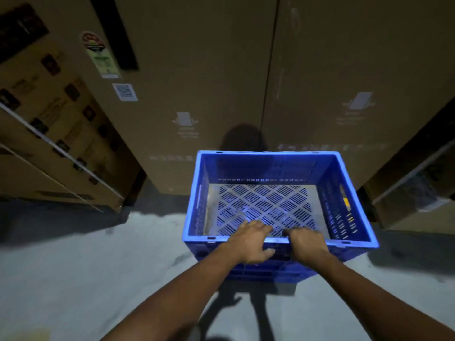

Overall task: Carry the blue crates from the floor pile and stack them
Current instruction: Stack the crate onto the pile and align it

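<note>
As the left grip (248,242) and right grip (307,244) curl over its near rim, an empty blue crate (270,166) sits low over the floor (73,267), before cardboard boxes (197,70); no pile or stack shows, so stacking seemingly remains.

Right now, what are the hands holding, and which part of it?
The blue crate. The left hand and the right hand both grip its near rim, side by side, fingers curled over the edge into the crate.
</note>
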A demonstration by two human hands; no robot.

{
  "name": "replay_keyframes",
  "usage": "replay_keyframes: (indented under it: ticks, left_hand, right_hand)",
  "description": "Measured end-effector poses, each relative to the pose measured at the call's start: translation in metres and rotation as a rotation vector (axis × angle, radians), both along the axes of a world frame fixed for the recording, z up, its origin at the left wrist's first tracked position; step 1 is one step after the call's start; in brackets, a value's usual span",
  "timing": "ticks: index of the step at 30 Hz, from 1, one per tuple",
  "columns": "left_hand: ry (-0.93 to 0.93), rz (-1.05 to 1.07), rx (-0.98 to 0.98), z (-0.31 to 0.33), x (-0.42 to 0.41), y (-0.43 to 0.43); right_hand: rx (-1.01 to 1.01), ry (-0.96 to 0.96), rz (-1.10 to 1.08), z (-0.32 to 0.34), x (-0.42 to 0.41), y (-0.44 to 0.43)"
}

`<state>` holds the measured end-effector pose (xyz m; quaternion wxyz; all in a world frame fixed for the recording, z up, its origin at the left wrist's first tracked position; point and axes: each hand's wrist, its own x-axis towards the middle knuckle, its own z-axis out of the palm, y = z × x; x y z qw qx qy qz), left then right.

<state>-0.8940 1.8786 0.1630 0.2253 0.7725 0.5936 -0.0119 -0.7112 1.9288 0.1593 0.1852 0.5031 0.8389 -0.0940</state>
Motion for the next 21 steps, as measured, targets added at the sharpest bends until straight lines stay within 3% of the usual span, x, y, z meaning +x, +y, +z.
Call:
replay_keyframes:
  ticks: [3, 7, 11, 17, 21]
  left_hand:
    - [-0.072, 0.095, 0.127, 0.006, -0.037, -0.005]
    - [0.025, 0.295, 0.292, 0.009, -0.104, -0.004]
    - [0.078, 0.384, 0.236, -0.004, -0.148, 0.000]
    - [-0.235, 0.506, 0.256, -0.048, -0.162, -0.002]
    - [-0.317, 0.543, 0.302, -0.047, -0.158, -0.008]
  right_hand:
    - [-0.081, 0.043, 0.007, 0.009, -0.031, -0.008]
    - [-0.149, 0.142, 0.112, 0.014, -0.109, -0.028]
    - [-0.187, 0.157, 0.217, 0.012, -0.186, -0.043]
    - [-0.124, 0.045, 0.234, 0.006, -0.223, -0.048]
    - [-0.120, 0.036, 0.181, 0.008, -0.225, -0.054]
